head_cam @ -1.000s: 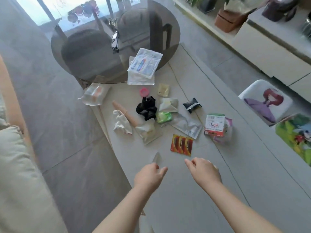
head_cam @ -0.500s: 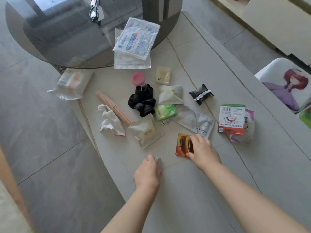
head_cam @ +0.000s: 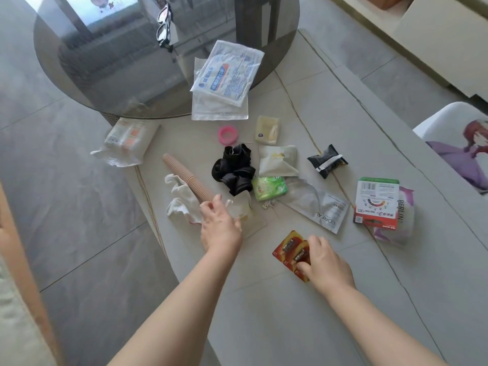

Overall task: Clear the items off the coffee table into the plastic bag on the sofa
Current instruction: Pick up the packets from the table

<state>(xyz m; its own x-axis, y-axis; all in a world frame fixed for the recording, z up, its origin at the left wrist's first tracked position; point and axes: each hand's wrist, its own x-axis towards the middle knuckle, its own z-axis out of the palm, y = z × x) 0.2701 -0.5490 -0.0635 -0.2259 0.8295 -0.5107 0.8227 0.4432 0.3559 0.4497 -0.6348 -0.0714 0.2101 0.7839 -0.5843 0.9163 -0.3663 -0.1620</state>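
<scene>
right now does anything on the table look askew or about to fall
Yes. The clear packet with orange patches hangs off the coffee table's left edge, over the floor. The blue-printed white pouch lies crooked, straddling the round glass top.

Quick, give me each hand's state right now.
Left hand: closing on a clear wrapper; grip cannot be told.
Right hand: pinching the battery pack.

L'OREAL on sachet; BERLIN on pkt.
</scene>
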